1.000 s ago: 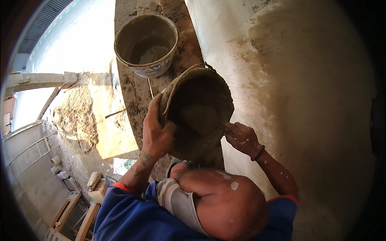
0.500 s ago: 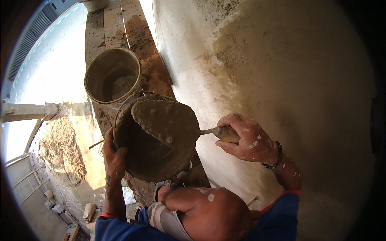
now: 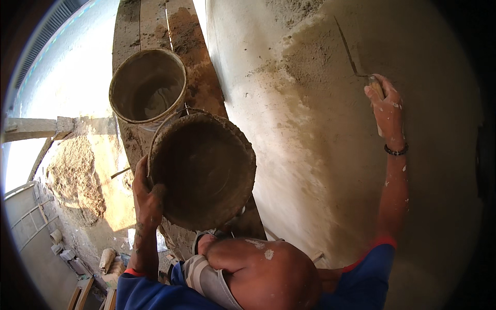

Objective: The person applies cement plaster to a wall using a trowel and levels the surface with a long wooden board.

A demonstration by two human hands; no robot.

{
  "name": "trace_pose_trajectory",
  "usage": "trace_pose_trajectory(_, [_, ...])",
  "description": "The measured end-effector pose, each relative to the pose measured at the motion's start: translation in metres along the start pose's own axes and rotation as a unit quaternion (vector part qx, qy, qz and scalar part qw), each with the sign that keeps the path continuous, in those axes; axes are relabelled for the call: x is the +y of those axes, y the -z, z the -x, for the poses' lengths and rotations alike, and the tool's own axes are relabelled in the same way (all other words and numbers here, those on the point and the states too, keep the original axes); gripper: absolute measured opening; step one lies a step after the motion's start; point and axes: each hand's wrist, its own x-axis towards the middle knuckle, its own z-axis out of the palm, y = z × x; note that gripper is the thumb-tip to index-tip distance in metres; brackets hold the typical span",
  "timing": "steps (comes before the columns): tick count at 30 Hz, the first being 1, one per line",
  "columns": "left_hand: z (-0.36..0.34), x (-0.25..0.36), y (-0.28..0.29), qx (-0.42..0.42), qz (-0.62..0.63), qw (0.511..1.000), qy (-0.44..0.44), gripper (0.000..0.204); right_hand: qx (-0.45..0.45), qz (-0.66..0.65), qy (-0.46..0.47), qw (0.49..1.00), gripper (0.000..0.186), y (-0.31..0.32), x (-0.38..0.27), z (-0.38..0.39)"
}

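Here's the held bucket [image 3: 242, 170], round, mortar-caked, mouth facing up, smeared grey-brown inside, above the planks [image 3: 126, 33] and covering part of their right edge! And the trowel [image 3: 353, 64], out by the wall [image 3: 320, 160], wooden-handled, dark blade edge-on, tip angled up-left; contact unclear.

blue sleeves [image 3: 368, 276], red cuffs [image 3: 385, 241], dark beaded bracelet [image 3: 396, 151]

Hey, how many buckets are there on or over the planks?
2. The nearer bucket is held at its left side by the left hand; the farther bucket stands on the planks just beyond it. Any behind them would be hidden.
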Motion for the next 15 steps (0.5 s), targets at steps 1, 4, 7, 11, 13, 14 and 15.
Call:
trace_pose_trajectory(1, [-0.003,0.002,-0.003,-0.004,0.003,1.0,-0.003,0.069,-0.06,0.019,-0.007,0.998,0.037,0.007,-0.009,0.015])
trace_pose_trajectory(4, [0.0,0.007,-0.014,-0.011,-0.005,1.0,-0.002,0.069,-0.193,0.044,0.094,0.976,0.037,0.014,-0.024,0.073])
trace_pose_trajectory(7, [0.0,0.011,-0.021,0.001,-0.036,0.999,-0.013,0.07,-0.334,0.111,0.165,0.922,0.037,0.006,-0.057,0.122])
trace_pose_trajectory(11, [-0.001,0.013,-0.028,-0.007,-0.12,0.993,-0.016,0.069,-0.293,0.222,0.287,0.884,0.034,-0.017,-0.089,0.16])
trace_pose_trajectory(13, [0.0,0.015,-0.04,-0.013,-0.178,0.983,-0.04,0.067,-0.262,0.235,0.323,0.878,0.035,-0.033,-0.084,0.164])
trace_pose_trajectory(14, [0.002,0.016,-0.044,-0.008,-0.173,0.984,-0.038,0.067,-0.223,0.267,0.36,0.866,0.036,-0.041,-0.085,0.166])
trace_pose_trajectory(15, [0.004,0.018,-0.048,-0.006,-0.165,0.986,-0.039,0.066,-0.206,0.277,0.384,0.856,0.039,-0.05,-0.084,0.169])
